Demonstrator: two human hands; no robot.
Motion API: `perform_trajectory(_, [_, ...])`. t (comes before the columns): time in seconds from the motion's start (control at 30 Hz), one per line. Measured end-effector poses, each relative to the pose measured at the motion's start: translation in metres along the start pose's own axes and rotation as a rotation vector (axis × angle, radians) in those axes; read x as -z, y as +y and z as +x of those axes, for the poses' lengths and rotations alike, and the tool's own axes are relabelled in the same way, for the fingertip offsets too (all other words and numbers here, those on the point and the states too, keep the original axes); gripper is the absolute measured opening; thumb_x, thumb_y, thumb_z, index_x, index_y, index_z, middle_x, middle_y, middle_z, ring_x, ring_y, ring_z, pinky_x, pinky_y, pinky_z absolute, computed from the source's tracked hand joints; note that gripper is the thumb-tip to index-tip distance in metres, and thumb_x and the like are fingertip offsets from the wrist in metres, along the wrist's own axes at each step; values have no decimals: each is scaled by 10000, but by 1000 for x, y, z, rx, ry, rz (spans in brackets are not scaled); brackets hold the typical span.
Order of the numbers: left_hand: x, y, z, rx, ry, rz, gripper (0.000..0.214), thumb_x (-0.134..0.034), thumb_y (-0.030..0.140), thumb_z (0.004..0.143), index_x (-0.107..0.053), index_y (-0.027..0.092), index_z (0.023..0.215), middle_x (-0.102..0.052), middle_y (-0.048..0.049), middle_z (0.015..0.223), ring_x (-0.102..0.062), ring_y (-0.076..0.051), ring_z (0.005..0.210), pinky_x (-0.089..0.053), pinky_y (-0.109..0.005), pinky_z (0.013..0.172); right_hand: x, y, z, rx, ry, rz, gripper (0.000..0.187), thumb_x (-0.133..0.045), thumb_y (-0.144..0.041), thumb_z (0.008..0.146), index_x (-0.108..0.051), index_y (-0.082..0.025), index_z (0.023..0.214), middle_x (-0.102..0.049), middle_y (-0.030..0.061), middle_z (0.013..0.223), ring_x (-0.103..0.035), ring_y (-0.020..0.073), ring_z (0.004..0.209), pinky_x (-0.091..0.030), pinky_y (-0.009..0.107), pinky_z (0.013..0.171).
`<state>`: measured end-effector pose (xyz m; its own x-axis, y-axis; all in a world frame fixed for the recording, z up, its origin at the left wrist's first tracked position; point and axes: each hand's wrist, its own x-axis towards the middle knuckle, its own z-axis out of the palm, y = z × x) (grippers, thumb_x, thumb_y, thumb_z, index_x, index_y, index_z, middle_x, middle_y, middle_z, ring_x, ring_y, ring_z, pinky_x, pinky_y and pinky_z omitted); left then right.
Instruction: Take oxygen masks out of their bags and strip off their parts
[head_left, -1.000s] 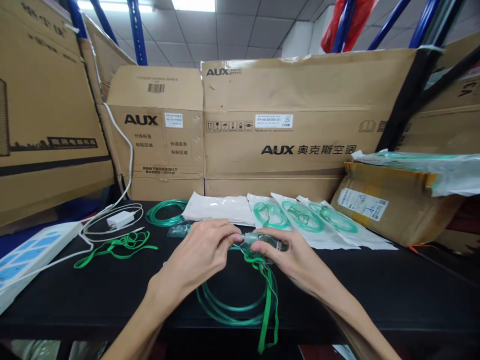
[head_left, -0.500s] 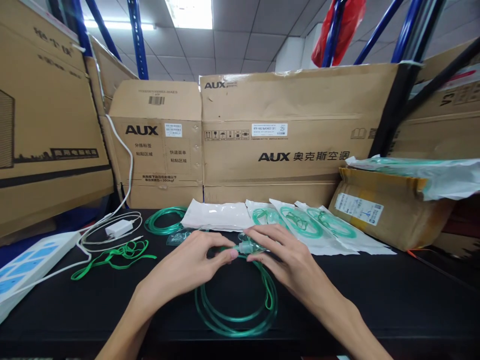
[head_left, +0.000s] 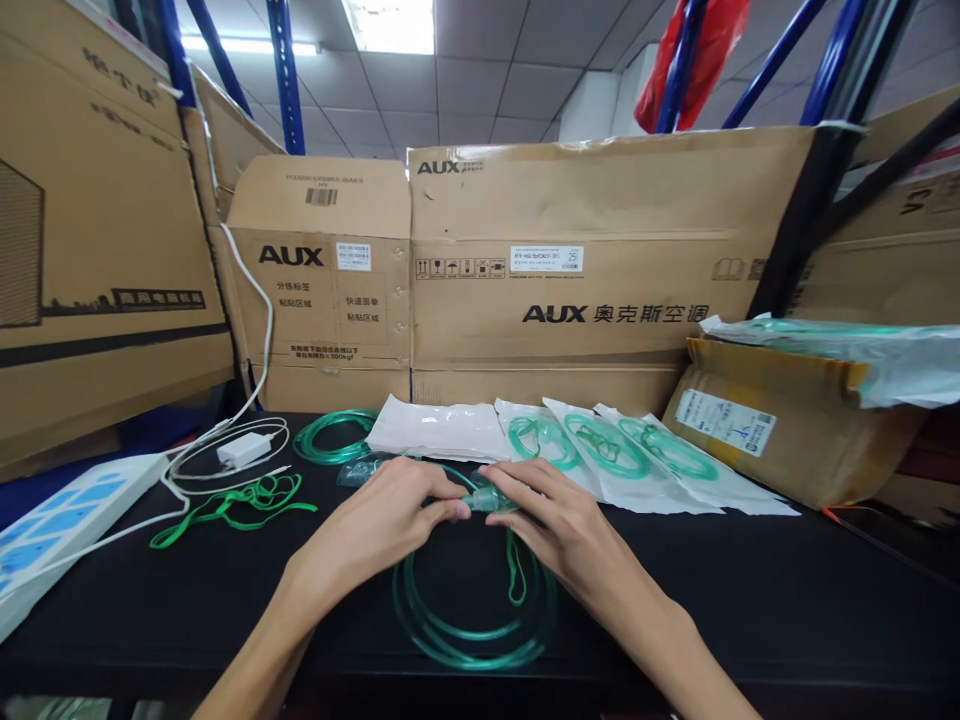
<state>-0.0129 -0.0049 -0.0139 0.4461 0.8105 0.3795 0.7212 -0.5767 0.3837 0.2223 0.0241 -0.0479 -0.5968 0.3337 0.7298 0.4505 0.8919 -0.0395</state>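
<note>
In the head view, the black table [head_left: 712, 600] has its front edge near a coiled green tube [head_left: 480, 662], and its top shows on both sides of the arms. The left hand [head_left: 382, 515] pinches one end of a clear connector [head_left: 482, 500]; the right hand [head_left: 559, 515] curls around the other end, over the coil's far side. A green strap [head_left: 517, 595] dangles below. Big AUX boxes [head_left: 607, 220] wall off the back. A power strip [head_left: 75, 515] sits left; flat packets [head_left: 607, 450] lie behind the right hand, beside a brown box [head_left: 795, 425].
</note>
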Motion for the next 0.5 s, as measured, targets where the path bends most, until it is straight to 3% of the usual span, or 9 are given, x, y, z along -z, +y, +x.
perform_trajectory(0.5, [0, 5, 2, -46, 9, 104, 234, -605, 222, 1015, -781, 237, 861, -794, -17, 859, -706, -228, 819, -418, -299, 724, -3, -3, 1, -123, 43, 117, 362, -678, -190, 974, -666, -239, 1333, -744, 107, 1205, -711, 287, 1091, -586, 515, 965])
